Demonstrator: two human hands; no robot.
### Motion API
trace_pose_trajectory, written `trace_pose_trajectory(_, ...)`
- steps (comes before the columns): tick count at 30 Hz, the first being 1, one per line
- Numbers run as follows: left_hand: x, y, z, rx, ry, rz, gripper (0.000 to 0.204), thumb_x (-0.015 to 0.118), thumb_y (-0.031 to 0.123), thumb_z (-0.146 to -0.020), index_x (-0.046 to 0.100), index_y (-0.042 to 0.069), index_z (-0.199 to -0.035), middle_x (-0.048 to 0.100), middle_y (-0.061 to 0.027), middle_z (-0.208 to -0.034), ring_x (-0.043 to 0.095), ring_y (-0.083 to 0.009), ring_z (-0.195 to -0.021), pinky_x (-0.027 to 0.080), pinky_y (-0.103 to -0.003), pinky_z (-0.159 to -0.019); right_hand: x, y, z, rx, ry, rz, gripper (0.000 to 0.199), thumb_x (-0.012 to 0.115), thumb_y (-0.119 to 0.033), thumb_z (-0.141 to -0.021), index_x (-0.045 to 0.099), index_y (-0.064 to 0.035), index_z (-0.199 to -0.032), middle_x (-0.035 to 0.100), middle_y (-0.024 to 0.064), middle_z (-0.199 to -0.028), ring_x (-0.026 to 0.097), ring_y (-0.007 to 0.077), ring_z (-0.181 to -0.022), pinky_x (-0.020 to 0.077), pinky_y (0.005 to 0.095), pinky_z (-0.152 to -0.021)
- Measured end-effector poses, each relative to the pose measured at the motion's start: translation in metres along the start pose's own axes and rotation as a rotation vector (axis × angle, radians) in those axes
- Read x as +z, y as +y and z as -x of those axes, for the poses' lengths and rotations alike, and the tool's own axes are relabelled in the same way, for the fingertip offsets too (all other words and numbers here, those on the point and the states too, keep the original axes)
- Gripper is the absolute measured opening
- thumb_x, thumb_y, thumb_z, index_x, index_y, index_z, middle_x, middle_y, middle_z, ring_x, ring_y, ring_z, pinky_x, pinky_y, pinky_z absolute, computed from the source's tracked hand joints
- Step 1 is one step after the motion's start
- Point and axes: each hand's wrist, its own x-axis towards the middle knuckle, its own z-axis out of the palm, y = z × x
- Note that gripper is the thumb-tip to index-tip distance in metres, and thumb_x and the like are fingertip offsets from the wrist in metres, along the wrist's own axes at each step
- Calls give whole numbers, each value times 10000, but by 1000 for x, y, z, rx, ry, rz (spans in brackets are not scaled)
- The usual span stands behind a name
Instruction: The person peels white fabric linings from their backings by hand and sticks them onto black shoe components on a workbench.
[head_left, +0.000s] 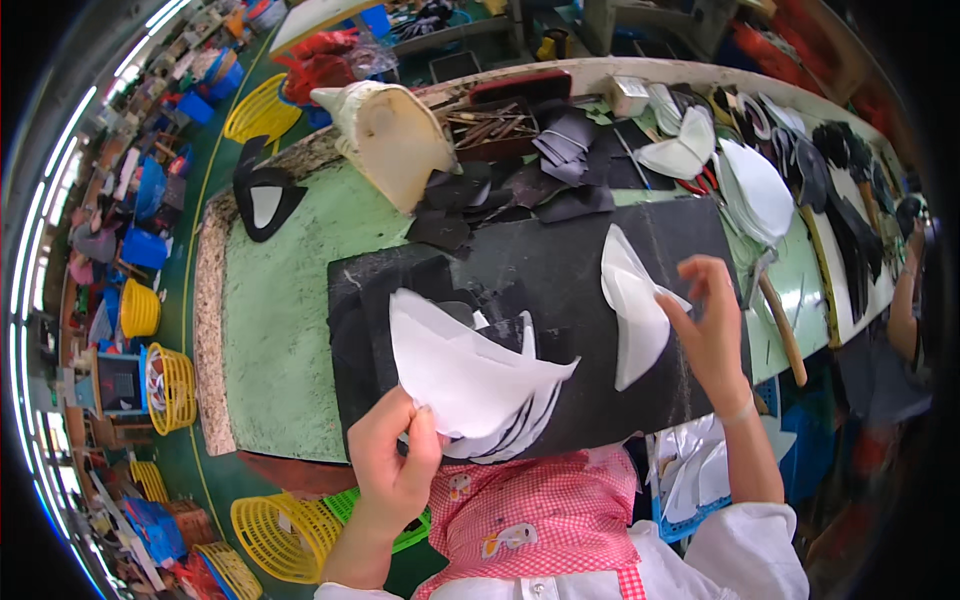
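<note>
My left hand [388, 455] pinches the lower edge of a white curved sheet piece [455, 355] between thumb and fingers. Beneath that piece, several layered white and dark pieces [525, 425] fan out at the near edge of a black board [560, 265]. Dark flat pieces [362, 330] lie partly hidden behind the held sheet. On the right of the board rest overlapping white curved pieces [637, 325]. My right hand [715, 335] is beside them, thumb and fingers apart. Its thumb is close to one piece's pointed corner; whether it touches, I cannot tell.
Behind the board lie black scraps [470, 195], a cream cone-shaped holder [395, 140] and a box of thin tools [490, 125]. A wooden-handled hammer [782, 325] and a white stack [755, 190] are at right. Yellow baskets [285, 535] stand at left; another person's arm [905, 300] shows far right.
</note>
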Motion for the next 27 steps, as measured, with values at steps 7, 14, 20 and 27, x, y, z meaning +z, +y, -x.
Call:
trace_pose_trajectory(7,11,2,-22,710,-138,-683,168,753,168,-700,595,114,-725,532,-48,-694,567,-216,-612,471,-332,-551,27,-103,-4,-123,-562,-694,284,681,-162,-915,577,38,-1088,661,84,-845,642,131,-683,516,300,-608)
trace_pose_trajectory(14,-39,-13,-4,-101,16,232,253,725,234,-907,579,28,-888,569,19,-715,494,-43,-575,362,-209,-506,51,-133,3,471,-844,-1220,215,638,-153,-977,576,23,-1084,652,66,-905,689,114,-691,506,205,-509)
trace_pose_trajectory(20,-61,-38,10,-192,100,150,172,686,132,-934,610,52,-801,586,22,-671,479,-7,-521,343,-184,-459,66,-122,-8,396,-956,-766,216,709,-172,-922,614,16,-875,658,49,-669,560,46,-472,415,197,-418)
trace_pose_trajectory(27,-60,-72,22,-344,37,175,172,696,144,-927,621,46,-807,570,36,-628,481,2,-512,346,-175,-464,82,-117,-10,398,-1096,-475,176,740,-130,-879,631,4,-846,653,29,-638,537,36,-455,406,197,-427)
